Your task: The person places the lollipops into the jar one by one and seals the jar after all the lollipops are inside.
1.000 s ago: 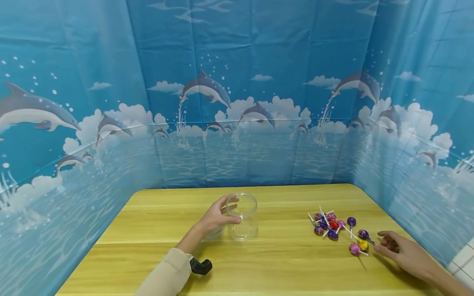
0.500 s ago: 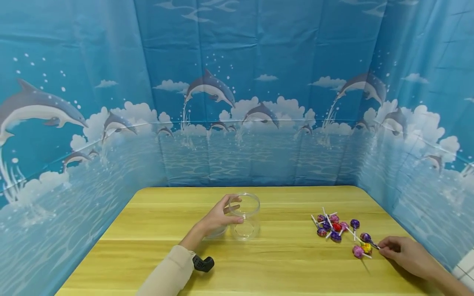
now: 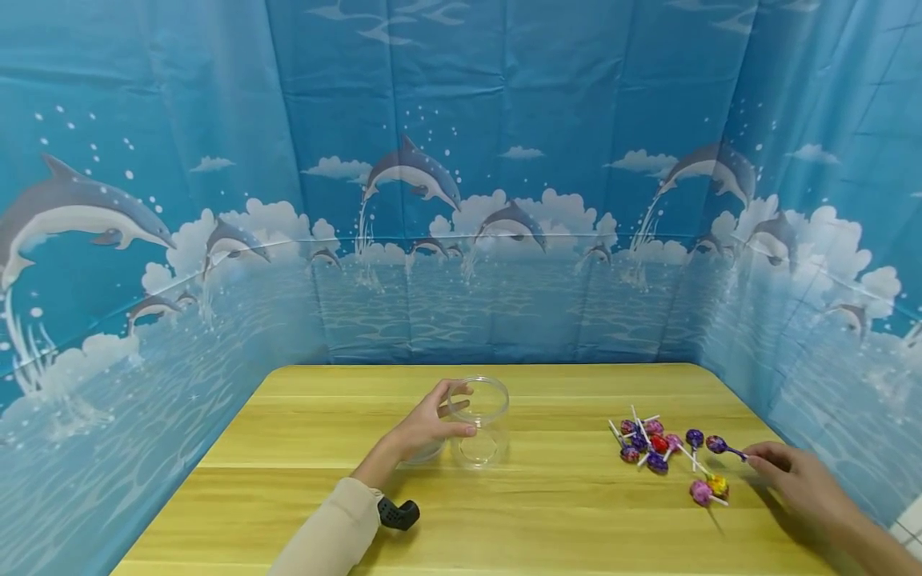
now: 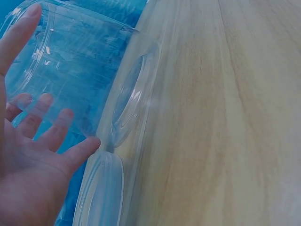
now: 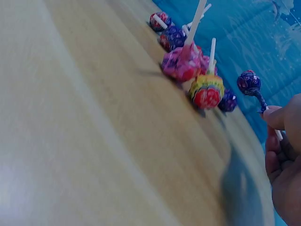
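My left hand [image 3: 425, 424] wraps round the side of a clear plastic jar [image 3: 493, 422], thumb in front and fingers behind. The jar stands upright with its mouth uncovered. Close beside it, partly behind my wrist, lies a clear round lid [image 4: 101, 193]. At the right, my right hand [image 3: 803, 480] pinches the stick of a purple-wrapped lollipop [image 5: 249, 83] between thumb and forefinger. Its candy end points left, raised above the table in the right wrist view. Just left of this hand lie a pink lollipop [image 3: 701, 493] and a yellow and red one [image 5: 207, 92].
Several more lollipops, among them a red one [image 3: 659, 444], lie in a loose pile on the yellow wooden table [image 3: 346, 512]. A single purple lollipop [image 3: 695, 438] lies right of the pile. A blue dolphin-print curtain [image 3: 446, 304] borders the table's back and sides.
My right hand has closed its fingertips on the purple lollipop's stick and raised it off the others. The left hand keeps its place at the jar. The head view has shifted slightly.
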Action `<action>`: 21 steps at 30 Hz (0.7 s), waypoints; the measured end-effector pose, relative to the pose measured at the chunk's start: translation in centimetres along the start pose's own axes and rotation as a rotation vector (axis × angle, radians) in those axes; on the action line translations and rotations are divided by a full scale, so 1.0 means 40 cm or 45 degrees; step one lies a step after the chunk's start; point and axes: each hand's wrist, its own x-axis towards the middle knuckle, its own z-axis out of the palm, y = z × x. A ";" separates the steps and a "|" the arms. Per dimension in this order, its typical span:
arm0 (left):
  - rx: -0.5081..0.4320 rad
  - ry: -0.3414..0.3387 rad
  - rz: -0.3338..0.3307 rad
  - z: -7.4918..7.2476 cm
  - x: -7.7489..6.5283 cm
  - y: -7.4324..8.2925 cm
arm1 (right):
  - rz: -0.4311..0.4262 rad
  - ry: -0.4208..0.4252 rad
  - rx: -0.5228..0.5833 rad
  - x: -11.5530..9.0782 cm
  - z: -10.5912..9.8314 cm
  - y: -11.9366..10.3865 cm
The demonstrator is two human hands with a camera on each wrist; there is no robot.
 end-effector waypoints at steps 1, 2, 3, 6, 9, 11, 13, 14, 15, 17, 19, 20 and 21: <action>-0.002 -0.002 0.005 0.001 0.002 0.001 | -0.015 0.012 0.003 0.004 -0.008 -0.009; -0.001 -0.003 0.007 0.002 0.004 0.001 | -0.026 0.017 0.006 0.008 -0.014 -0.018; 0.001 -0.006 0.007 0.002 0.004 0.001 | -0.031 0.018 0.018 0.012 -0.019 -0.030; 0.010 -0.008 0.001 0.001 0.003 0.000 | -0.019 0.001 0.065 0.027 -0.026 -0.067; 0.018 -0.019 0.000 -0.008 -0.002 0.000 | -0.034 0.005 0.104 0.051 -0.019 -0.109; 0.019 -0.022 0.005 -0.010 -0.001 0.003 | -0.069 0.032 0.094 0.069 -0.014 -0.138; 0.020 -0.026 0.007 -0.011 0.001 0.005 | -0.115 0.063 0.093 0.086 -0.005 -0.165; 0.019 -0.026 0.007 -0.011 0.002 0.004 | -0.136 0.069 0.095 0.096 0.000 -0.181; 0.019 -0.022 0.002 -0.010 0.002 0.005 | -0.157 0.072 0.103 0.106 0.006 -0.195; 0.021 -0.032 -0.009 -0.010 0.003 0.002 | -0.197 0.067 0.123 0.124 0.018 -0.225; 0.020 -0.042 -0.013 -0.009 0.003 0.001 | -0.228 0.060 0.131 0.145 0.025 -0.259; 0.022 -0.043 -0.010 -0.010 0.004 0.000 | -0.245 0.053 0.138 0.156 0.027 -0.279; 0.022 -0.045 -0.007 -0.011 0.004 0.000 | -0.264 0.046 0.138 0.167 0.029 -0.300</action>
